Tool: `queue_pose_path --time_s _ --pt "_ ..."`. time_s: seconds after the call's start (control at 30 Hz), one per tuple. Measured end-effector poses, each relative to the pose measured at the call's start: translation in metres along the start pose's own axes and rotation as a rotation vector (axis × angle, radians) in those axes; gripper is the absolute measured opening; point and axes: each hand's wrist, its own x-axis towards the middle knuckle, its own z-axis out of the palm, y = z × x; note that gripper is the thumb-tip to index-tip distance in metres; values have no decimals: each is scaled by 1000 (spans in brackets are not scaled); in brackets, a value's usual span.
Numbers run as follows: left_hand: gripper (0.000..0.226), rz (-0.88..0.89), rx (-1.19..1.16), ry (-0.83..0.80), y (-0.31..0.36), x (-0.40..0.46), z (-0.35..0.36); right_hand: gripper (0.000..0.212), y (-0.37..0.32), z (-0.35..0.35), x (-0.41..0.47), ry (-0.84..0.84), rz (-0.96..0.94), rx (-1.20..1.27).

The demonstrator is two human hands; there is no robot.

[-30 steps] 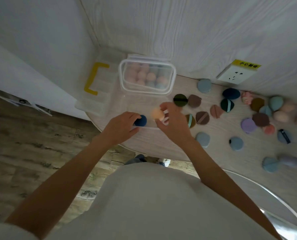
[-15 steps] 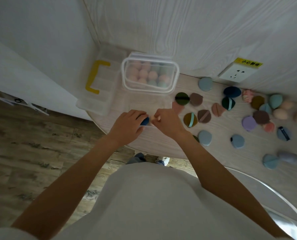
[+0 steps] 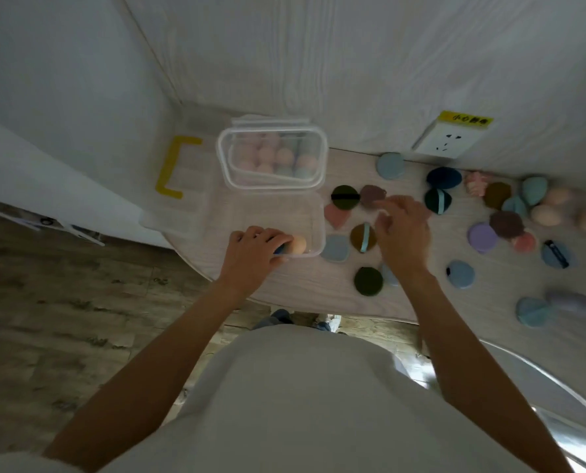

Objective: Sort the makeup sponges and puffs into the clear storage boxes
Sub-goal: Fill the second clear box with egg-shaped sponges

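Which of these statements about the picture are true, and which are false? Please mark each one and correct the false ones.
1. The left hand holds a peach sponge at the near corner of the open clear box. True.
2. The right hand grips a dark green puff. False: it hovers with loose fingers over the puffs and holds nothing.
3. The closed clear box at the back contains pink and blue sponges. True.
4. The wall socket has a red label above it. False: the label is yellow.
5. The purple puff lies inside the open clear box. False: it lies on the table, to the right.
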Motion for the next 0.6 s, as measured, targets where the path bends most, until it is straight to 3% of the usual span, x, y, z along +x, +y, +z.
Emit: queue_pose_path --time_s 0.1,0.23,0.37,0.47,0.6 --pt "34 -43 -23 -24 2 2 -1 24 54 -4 17 34 124 -114" --pt "34 -42 -28 -26 2 3 2 50 95 -6 47 -145 167 -147" --pt "33 -32 -1 19 -1 -1 5 59 101 -7 67 -202 147 -231" --pt "30 -53 22 12 -3 -2 7 59 102 -11 73 -218 204 -211" --pt "44 -64 -4 -5 -3 -3 9 39 111 -21 79 -148 111 -229"
